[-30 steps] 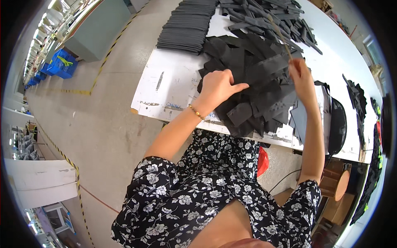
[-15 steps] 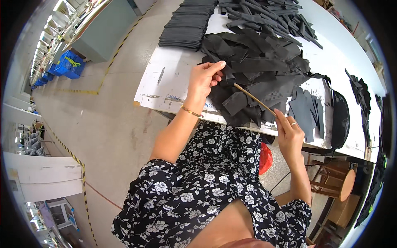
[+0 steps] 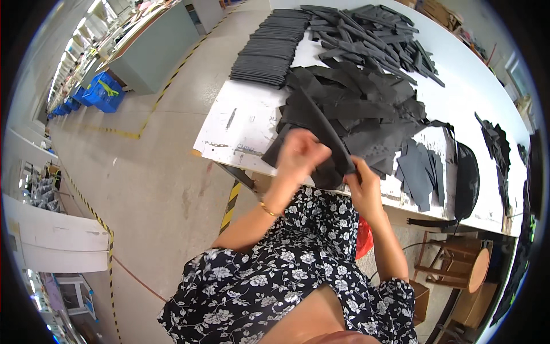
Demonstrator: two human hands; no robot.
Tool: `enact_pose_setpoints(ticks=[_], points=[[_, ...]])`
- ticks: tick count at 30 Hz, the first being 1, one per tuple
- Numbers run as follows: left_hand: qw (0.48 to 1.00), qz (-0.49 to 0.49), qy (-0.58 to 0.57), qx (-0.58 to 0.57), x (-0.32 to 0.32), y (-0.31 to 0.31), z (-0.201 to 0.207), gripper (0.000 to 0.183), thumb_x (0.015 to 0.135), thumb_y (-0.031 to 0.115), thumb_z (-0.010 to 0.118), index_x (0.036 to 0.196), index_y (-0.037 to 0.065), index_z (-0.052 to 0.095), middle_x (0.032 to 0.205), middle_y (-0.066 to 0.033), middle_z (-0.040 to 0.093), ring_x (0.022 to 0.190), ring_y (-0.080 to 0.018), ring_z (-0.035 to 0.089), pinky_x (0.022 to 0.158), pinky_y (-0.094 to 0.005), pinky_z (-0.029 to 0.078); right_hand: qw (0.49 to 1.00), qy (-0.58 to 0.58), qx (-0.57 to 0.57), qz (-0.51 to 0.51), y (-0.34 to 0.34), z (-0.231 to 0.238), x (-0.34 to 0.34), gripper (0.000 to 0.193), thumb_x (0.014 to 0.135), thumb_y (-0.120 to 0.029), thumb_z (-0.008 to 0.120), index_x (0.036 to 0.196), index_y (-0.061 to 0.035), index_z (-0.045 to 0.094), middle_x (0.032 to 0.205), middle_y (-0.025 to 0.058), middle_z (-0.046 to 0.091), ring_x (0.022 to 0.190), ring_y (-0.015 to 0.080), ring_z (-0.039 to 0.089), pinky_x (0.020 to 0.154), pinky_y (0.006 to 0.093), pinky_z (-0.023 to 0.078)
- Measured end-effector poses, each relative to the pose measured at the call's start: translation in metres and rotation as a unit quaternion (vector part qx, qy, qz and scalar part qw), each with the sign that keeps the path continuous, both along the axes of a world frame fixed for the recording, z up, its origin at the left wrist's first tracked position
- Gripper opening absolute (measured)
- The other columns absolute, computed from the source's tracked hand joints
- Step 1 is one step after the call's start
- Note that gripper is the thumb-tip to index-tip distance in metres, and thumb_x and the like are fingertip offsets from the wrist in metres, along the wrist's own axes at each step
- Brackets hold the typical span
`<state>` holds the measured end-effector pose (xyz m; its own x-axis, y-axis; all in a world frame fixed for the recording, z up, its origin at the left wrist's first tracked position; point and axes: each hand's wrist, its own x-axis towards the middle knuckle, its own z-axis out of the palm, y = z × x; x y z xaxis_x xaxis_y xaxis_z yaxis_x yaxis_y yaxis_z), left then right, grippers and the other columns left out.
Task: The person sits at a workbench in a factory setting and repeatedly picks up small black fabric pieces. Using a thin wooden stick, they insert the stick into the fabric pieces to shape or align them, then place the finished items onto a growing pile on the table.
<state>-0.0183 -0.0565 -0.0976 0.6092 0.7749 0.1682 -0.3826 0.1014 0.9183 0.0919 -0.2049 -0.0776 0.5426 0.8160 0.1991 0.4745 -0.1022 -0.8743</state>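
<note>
A long black fabric piece (image 3: pixel 322 123), tube-like along one edge, slants from the upper left to the near edge of the white table. Its near end is pinched in my right hand (image 3: pixel 365 186). My left hand (image 3: pixel 299 152) hovers over the near left part of the black cloth, blurred by motion. Its fingers look curled, but whether they hold anything cannot be made out. The thin wooden stick does not show. Under and behind the piece spreads a loose heap of black fabric strips (image 3: pixel 375 110).
Flat folded black pieces (image 3: pixel 268 49) lie stacked at the far left, beside a pile of narrow black tubes (image 3: pixel 375 35). Dark flat panels (image 3: pixel 417 172) and a black mesh bag (image 3: pixel 467 172) are on the right. A wooden stool (image 3: pixel 478 269) stands below the table's right side.
The stick has gone out of sight. My right hand has moved left and now grips a fabric piece. My left hand has come down toward me, and the piece lies slantwise between both hands.
</note>
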Motion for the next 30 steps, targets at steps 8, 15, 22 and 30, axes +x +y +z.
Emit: enact_pose_setpoints(ticks=[8,15,22,30], points=[[0.952,-0.092,-0.153,-0.25,0.001,-0.021,-0.004,0.031,0.099,0.03,0.053,0.108,0.0,0.059,0.077,-0.0093,0.065,0.094,-0.0284,0.068,0.084,-0.0393,0.054,0.993,0.021,0.115,-0.022,0.045,-0.037,-0.054,0.054,0.084,0.016,0.04,0.135,0.0,0.047,0.094,0.008,0.063,0.06,0.0058,0.05,0.052,0.0225,0.043],[0.959,-0.098,-0.15,-0.22,-0.007,-0.003,-0.011,0.035,0.094,0.032,0.063,0.104,-0.002,0.062,0.078,-0.0115,0.068,0.088,-0.0277,0.069,0.08,-0.038,0.056,0.998,-0.02,0.03,-0.055,0.032,-0.041,-0.073,0.01,0.097,-0.005,0.049,0.099,0.0024,0.056,0.065,0.0062,0.06,0.052,0.0118,0.055,0.048,0.0302,0.043],[0.964,-0.139,-0.14,-0.176,-0.008,-0.013,-0.006,0.036,0.094,0.032,0.061,0.101,-0.004,0.063,0.089,-0.0157,0.071,0.087,-0.025,0.069,0.08,-0.0349,0.055,0.99,-0.003,0.114,-0.084,0.041,-0.029,-0.073,0.021,0.095,-0.001,0.049,0.115,0.0035,0.047,0.074,0.0093,0.062,0.054,0.0113,0.056,0.048,0.0266,0.044],[0.965,-0.143,-0.145,-0.165,-0.015,-0.006,-0.008,0.032,0.094,0.033,0.061,0.097,0.001,0.066,0.084,-0.0148,0.07,0.096,-0.0301,0.068,0.085,-0.0424,0.054,0.985,-0.058,0.119,-0.113,0.056,-0.04,-0.082,0.024,0.097,-0.006,0.05,0.118,0.0064,0.046,0.079,0.013,0.064,0.059,0.0149,0.061,0.05,0.0287,0.048]])
